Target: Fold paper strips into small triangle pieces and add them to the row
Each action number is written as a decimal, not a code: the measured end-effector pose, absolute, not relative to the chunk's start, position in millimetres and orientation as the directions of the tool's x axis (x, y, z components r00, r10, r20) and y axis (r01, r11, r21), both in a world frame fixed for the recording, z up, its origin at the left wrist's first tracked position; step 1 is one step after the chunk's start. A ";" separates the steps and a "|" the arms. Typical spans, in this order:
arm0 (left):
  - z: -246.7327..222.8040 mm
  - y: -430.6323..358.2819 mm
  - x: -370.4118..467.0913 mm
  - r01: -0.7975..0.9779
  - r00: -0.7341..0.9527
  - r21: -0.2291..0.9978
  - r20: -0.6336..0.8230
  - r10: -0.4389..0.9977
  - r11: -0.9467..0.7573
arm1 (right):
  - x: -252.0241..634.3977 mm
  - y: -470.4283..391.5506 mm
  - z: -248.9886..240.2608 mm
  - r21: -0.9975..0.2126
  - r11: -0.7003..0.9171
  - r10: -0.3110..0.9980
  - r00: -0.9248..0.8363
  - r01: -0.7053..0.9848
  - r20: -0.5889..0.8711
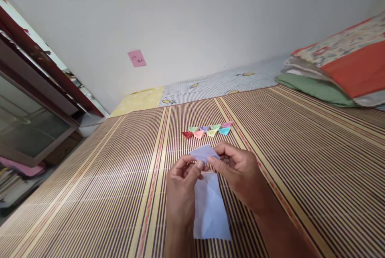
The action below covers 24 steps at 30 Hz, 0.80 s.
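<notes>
A small folded sheet of lavender paper point(204, 152) is pinched between both hands, above the striped mat. My left hand point(184, 180) grips its lower left side with thumb and fingers. On its right side, my right hand point(240, 168) presses it between thumb and fingers. Beneath my hands lies a pale bluish-white sheet of paper point(211, 210), partly hidden at its top end. Just beyond the hands, several small folded paper pieces sit in two rows, among them a red one point(187, 134), a blue one point(224, 131) and a yellow one point(212, 133).
The striped bamboo mat point(99, 178) covers the surface. A checked cloth point(204, 85) runs along the white wall, which bears a pink note point(136, 58). Folded bedding point(355, 69) is piled at the right. A glass-fronted cabinet point(24, 117) stands at the left.
</notes>
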State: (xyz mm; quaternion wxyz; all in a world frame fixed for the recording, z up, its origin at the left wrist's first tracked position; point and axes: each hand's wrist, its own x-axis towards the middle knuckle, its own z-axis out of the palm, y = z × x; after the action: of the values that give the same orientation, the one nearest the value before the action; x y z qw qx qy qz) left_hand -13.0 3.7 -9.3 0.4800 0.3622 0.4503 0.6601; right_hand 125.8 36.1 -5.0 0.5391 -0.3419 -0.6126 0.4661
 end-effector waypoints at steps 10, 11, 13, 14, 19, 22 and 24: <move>-2.7 -3.2 -28.2 -0.107 -0.255 0.980 0.135 0.957 -0.167 | 130.1 36.4 -0.4 -0.795 0.570 0.821 -0.182 0.208 0.542; -3.0 -2.7 -28.1 -0.107 -0.248 0.981 0.132 0.960 -0.162 | 129.7 36.0 0.1 -0.803 0.560 0.828 -0.179 0.206 0.531; -3.7 -1.9 -28.0 -0.110 -0.244 0.980 0.136 0.960 -0.166 | 129.3 34.8 1.6 -0.841 0.515 0.853 -0.192 0.166 0.485; -3.8 -1.5 -28.0 -0.111 -0.246 0.978 0.145 0.958 -0.176 | 129.3 34.1 2.4 -0.866 0.483 0.867 -0.209 0.128 0.453; -3.3 -1.8 -28.5 -0.037 -0.247 0.935 0.332 0.910 -0.352 | 130.0 32.1 2.4 -0.913 0.407 0.888 -0.221 -0.032 0.404; -1.1 -4.8 -28.8 0.053 -0.249 0.906 0.420 0.873 -0.420 | 130.2 31.3 0.6 -0.911 0.403 0.890 -0.194 -0.086 0.412; 1.7 -7.6 -28.1 0.121 -0.266 0.893 0.451 0.852 -0.434 | 130.0 30.2 0.6 -0.915 0.382 0.892 -0.206 -0.130 0.401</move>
State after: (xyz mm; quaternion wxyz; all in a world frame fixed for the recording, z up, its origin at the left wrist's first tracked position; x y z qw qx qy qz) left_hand -28.1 -7.6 1.7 0.2794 0.5375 0.4525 0.6544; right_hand 130.0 30.2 0.6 0.5506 -0.3063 -0.6226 0.4641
